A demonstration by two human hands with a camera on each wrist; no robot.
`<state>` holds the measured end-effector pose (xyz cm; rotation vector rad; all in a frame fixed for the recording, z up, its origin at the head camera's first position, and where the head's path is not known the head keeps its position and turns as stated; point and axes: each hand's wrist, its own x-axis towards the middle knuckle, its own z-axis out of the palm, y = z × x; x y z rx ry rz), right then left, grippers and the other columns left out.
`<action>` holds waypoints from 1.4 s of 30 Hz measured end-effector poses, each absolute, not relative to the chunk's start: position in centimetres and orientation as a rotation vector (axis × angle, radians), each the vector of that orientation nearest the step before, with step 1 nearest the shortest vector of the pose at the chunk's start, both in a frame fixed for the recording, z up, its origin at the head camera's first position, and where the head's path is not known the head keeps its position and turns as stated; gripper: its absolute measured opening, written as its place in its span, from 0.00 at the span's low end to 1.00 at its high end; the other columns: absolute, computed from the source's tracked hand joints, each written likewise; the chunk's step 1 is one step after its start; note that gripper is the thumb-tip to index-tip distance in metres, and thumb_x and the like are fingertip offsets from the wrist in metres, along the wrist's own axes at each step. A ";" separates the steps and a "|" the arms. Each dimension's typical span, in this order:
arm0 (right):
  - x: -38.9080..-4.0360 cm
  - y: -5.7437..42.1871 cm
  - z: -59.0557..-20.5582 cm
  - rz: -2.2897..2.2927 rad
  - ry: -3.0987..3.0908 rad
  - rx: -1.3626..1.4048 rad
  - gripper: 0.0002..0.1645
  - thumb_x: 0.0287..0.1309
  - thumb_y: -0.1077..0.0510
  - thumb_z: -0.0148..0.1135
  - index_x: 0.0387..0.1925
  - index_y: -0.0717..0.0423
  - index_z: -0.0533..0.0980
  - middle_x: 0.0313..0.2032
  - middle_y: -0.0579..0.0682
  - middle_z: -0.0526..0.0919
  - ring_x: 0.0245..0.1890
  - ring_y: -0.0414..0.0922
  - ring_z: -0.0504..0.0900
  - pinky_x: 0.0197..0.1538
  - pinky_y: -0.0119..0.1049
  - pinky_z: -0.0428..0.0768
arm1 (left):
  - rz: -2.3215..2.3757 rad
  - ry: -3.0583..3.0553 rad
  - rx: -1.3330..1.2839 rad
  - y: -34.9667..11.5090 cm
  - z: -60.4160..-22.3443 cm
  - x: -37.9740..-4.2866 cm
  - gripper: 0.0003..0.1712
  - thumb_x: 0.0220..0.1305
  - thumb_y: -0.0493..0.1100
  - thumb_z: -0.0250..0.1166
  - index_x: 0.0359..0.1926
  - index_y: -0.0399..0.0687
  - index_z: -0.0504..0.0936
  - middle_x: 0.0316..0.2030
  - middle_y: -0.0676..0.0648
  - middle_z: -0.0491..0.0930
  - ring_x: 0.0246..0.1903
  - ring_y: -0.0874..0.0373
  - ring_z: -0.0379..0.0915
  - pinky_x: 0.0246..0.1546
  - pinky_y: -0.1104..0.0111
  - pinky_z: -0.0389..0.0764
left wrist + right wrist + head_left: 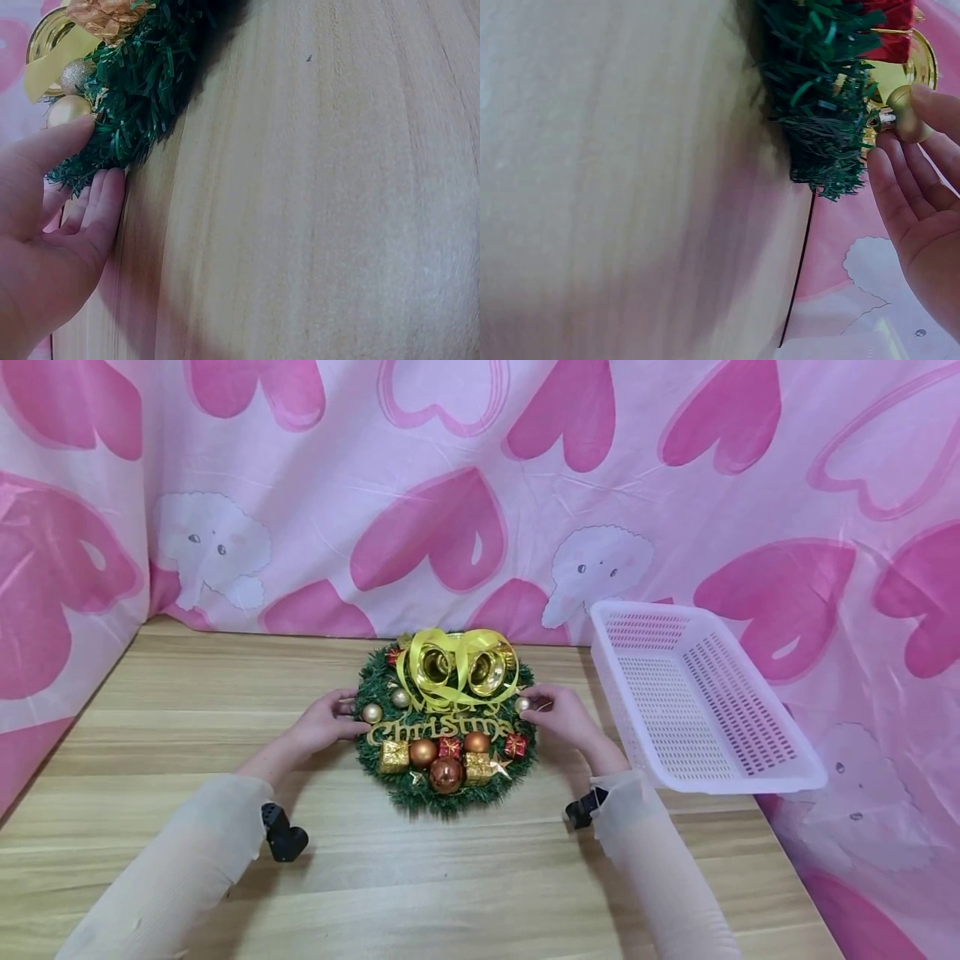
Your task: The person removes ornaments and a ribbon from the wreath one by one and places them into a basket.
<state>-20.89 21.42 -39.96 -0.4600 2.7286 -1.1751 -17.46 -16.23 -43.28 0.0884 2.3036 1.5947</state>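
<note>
A green Christmas wreath (pixel 450 793) lies on the table, with gold "Christmas" lettering (pixel 442 729), baubles and small gift boxes on it. Two gold bells (pixel 483 672) with a looped yellow ribbon (pixel 420 635) sit at its far side. At the wreath's left edge my left hand (pixel 324 722) holds the rim; in the left wrist view its thumb lies by a gold bauble (pixel 69 110) and its fingertips touch the greenery's outer side. On the right edge, my right hand (pixel 562 714) pinches another gold bauble (pixel 911 112) between thumb and fingers.
A white perforated plastic basket (pixel 637 710) stands to the right of the wreath, near the table's right edge. Pink heart-patterned cloth (pixel 315 510) hangs behind and along the sides of the wooden table (pixel 420 893). Each wrist wears a small black camera (pixel 283 835).
</note>
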 end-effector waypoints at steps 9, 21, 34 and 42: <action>-20.7 21.6 -39.1 -1.197 2.741 -0.459 0.21 0.51 0.63 0.65 0.49 0.63 0.77 0.39 0.60 0.83 0.38 0.50 0.81 0.44 0.38 0.83 | 1.568 2.311 0.076 -16.3 -43.1 -17.4 0.48 0.57 0.39 0.64 0.70 0.30 0.46 0.63 0.24 0.58 0.60 0.33 0.60 0.59 0.54 0.74; -20.3 21.6 -38.0 -1.258 2.731 -0.437 0.20 0.50 0.62 0.66 0.47 0.63 0.78 0.38 0.60 0.83 0.37 0.49 0.81 0.43 0.36 0.83 | 1.558 2.322 0.064 -16.2 -43.3 -17.4 0.48 0.56 0.38 0.65 0.70 0.31 0.47 0.61 0.26 0.61 0.58 0.37 0.64 0.56 0.61 0.77; -20.1 21.4 -36.4 -1.307 2.749 -0.402 0.20 0.51 0.62 0.66 0.47 0.64 0.77 0.39 0.61 0.83 0.39 0.51 0.81 0.46 0.39 0.82 | 1.525 2.337 0.070 -16.4 -43.2 -17.4 0.49 0.57 0.41 0.65 0.70 0.32 0.46 0.63 0.25 0.58 0.60 0.34 0.61 0.58 0.54 0.75; -20.1 21.4 -35.7 -1.328 2.783 -0.390 0.21 0.50 0.62 0.66 0.47 0.65 0.77 0.39 0.62 0.83 0.39 0.51 0.80 0.46 0.38 0.82 | 1.544 2.317 0.069 -16.3 -43.0 -17.3 0.49 0.57 0.41 0.65 0.70 0.32 0.46 0.63 0.25 0.57 0.61 0.33 0.59 0.61 0.52 0.71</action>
